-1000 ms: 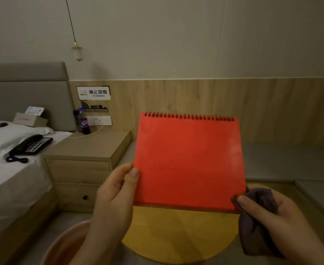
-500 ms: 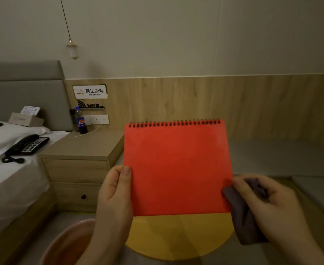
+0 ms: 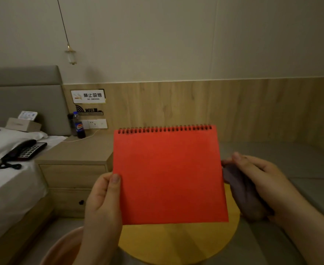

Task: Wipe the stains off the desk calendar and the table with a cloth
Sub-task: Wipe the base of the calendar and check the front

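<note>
Dim warm room light, soft shadows, edges bowed by wide-angle.

Dim room: wood-panelled wall (image 3: 195,108), bed (image 3: 10,178), nightstand (image 3: 75,155), hanging pendant lamp (image 3: 70,55).

One camera sits on the person's head. It looks forward and down, close to the red desk calendar (image 3: 168,175), toward the wall.

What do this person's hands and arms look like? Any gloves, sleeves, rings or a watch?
Both are bare. The left hand has no glove and no ring that shows, and its thumbnail is short and unpainted. The right hand is likewise ungloved, with no ring in view. No sleeve, watch or bracelet shows on the parts of the forearms in the picture. The light is dim, so small marks cannot be made out.
</note>
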A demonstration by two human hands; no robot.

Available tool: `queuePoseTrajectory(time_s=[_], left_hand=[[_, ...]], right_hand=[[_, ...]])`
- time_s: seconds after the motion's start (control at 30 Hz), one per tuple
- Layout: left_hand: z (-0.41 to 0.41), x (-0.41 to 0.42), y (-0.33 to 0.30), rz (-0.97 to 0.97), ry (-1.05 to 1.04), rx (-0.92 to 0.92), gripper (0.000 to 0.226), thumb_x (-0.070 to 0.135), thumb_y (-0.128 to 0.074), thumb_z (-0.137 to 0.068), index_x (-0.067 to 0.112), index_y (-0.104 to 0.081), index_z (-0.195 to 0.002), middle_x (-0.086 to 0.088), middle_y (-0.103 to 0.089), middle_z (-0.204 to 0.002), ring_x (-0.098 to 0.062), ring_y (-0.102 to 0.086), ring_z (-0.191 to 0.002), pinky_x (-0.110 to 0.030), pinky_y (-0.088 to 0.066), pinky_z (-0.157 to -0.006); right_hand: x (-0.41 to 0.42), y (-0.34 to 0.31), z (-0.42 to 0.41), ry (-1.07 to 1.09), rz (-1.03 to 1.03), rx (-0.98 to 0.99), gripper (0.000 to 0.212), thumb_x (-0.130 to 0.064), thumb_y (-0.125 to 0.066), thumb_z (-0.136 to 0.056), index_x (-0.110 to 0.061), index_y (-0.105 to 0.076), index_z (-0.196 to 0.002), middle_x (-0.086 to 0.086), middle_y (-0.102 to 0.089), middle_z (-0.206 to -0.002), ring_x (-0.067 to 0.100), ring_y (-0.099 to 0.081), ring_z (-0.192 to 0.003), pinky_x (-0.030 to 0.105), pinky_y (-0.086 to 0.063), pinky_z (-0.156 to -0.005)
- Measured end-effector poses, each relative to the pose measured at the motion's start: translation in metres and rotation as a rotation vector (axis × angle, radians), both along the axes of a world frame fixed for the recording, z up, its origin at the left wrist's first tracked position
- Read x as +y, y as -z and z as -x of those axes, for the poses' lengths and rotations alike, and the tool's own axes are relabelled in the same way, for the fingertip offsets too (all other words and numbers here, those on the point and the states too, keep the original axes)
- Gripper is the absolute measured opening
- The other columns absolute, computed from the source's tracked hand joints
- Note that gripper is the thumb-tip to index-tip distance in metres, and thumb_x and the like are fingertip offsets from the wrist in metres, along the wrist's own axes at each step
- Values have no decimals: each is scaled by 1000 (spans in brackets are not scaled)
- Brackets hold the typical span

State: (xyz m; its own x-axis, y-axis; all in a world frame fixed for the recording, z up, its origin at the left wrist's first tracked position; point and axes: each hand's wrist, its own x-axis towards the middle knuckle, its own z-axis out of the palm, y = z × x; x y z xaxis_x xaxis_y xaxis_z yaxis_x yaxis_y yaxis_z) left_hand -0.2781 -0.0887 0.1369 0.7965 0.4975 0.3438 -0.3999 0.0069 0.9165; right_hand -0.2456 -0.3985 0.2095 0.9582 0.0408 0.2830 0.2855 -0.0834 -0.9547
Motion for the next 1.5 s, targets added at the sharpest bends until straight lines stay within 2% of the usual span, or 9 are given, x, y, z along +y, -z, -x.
queuePoseTrajectory(time_s=[0.23,0.37,0.53,0.73,0.8,0.9,1.07,1.27,1.5], left_hand=[[-2,0,9,-21,65,37,56,78,-63,-77,26,-71,-95,0,-68,-72,-19,-60,-63,-46,-49,-60],[0,-8,6,-77,51,46,49,76,-56,-82,33,-72,-96,5,-73,-73,-5,-63,-61,-34,-49,-58],[-1,-14,-7,-222,-5,61,25,56,-52,-98,42,-73,-95,12,-75,-79,6,-62,-65,-17,-46,-57],[-10,-18,-38,-331,-95,155,9,44,-62,-96,44,-67,-104,14,-72,-107,4,-67,-94,-17,-49,-70],[-12,-27,-58,-380,-121,143,23,64,-59,-89,42,-66,-93,14,-71,-98,7,-65,-85,-16,-49,-63],[-16,-49,-92,-372,102,273,70,92,-46,-70,26,-67,-78,9,-72,-68,-4,-67,-56,-41,-59,-66],[-31,-64,-129,-455,134,442,91,97,-46,-61,11,-72,-74,-4,-74,-57,-22,-74,-52,-48,-64,-73],[-40,-57,-132,-445,180,489,34,48,-58,-78,16,-69,-78,-4,-77,-61,-21,-77,-59,-47,-66,-71],[-39,-35,-143,-712,236,427,26,42,-54,-94,24,-71,-89,6,-80,-75,-14,-78,-69,-46,-64,-77]], right_hand=[[7,-22,-5,-79,56,-20,39,-50,-75,-72,-13,-78,-85,13,-78,-83,22,-75,-77,35,-58,-73],[13,-14,-1,-13,50,-88,30,-42,-72,-77,-12,-74,-76,9,-75,-72,13,-71,-67,20,-54,-59],[14,-3,6,90,18,-121,26,-43,-70,-77,-17,-75,-77,5,-75,-71,11,-70,-65,27,-53,-62],[29,9,20,288,58,-412,20,-36,-72,-83,-24,-67,-69,0,-62,-70,2,-58,-63,11,-41,-60],[44,18,25,393,142,-547,19,-29,-72,-87,-26,-63,-69,-1,-58,-70,2,-58,-67,8,-38,-61],[67,35,35,542,179,-680,19,-26,-66,-89,-15,-65,-73,-2,-56,-72,6,-56,-69,11,-39,-64],[102,58,53,708,229,-865,13,-21,-71,-88,-14,-70,-77,-3,-57,-81,6,-51,-68,6,-40,-70],[109,65,55,649,380,-949,15,-27,-72,-90,-14,-76,-84,0,-66,-86,16,-65,-76,26,-56,-70],[77,23,61,357,142,-723,26,-56,-59,-93,-34,-69,-84,-13,-61,-81,2,-62,-74,5,-41,-66]])
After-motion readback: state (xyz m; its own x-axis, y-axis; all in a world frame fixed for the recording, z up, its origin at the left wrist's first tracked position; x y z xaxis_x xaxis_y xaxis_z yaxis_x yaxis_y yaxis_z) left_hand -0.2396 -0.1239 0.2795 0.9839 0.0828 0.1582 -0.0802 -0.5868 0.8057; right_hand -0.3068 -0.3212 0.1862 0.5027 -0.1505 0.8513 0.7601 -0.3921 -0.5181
